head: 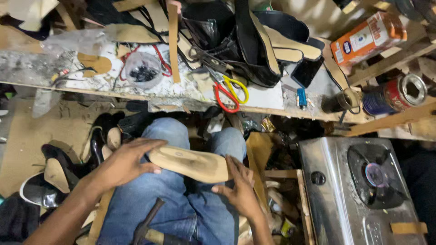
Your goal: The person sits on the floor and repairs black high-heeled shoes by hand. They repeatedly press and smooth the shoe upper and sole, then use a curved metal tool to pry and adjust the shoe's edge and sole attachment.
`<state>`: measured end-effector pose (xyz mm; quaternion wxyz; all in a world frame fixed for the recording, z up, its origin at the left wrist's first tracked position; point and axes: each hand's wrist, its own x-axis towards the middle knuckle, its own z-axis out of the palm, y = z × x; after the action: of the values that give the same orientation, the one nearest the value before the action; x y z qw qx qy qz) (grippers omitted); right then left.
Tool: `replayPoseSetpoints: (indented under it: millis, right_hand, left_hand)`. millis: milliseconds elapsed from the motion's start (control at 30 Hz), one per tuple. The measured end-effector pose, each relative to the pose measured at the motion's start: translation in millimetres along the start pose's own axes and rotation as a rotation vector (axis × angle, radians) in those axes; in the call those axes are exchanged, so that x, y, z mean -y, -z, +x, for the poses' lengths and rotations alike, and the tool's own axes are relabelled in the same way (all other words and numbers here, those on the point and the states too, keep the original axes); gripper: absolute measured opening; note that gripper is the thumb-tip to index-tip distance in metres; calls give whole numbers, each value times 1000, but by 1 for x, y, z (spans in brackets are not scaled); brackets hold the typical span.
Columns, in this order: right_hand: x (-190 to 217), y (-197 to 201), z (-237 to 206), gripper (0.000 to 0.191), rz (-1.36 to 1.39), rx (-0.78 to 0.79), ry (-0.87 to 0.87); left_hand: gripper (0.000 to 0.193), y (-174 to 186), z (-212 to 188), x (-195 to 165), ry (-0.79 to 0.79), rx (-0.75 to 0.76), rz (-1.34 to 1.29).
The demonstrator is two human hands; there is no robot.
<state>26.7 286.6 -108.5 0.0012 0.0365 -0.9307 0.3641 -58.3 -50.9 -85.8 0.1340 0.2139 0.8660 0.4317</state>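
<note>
Insole [190,163], tan and flat, lay across the person's lap over blue jeans [177,199], held between both hands. Long axis ran nearly left to right, sloping slightly down toward the right; narrow rounded end pointed left, broad squared end pointed right.

Far left, on the floor: black shoes [63,172] with tan linings, heaped beside the knee. Left hand [125,163] lay over the narrow end, fingers [145,147] curled around the insole's upper edge, thumb beneath; a closed grip on the insole. Below, a hammer [147,227] rested on the jeans, head up and to the left.

Right hand [238,186] pressed against the broad end, fingers spread and partly open, palm bracing the edge rather than wrapping it.

Above, the table [268,97] carried a clear round tub [143,68], red- and yellow-handled scissors [229,90], and a black boot upper [254,45]. Further right: an orange box [368,36] and a tin can [395,93] lying on its side. Lower right, a steel gas stove [359,190], burner lit with a small flame.
</note>
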Motion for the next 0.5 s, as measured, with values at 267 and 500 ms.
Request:
replayPoseSetpoints:
  millis: [267,500]
  right_hand:
    - [-2,-9,9,95,-190,-52,-25]
    - [9,2,24,95,-63,112,-91]
  left_hand:
    - [70,2,-8,3,-259,-122,60]
    - [84,-6,-7,25,157,-165,-324]
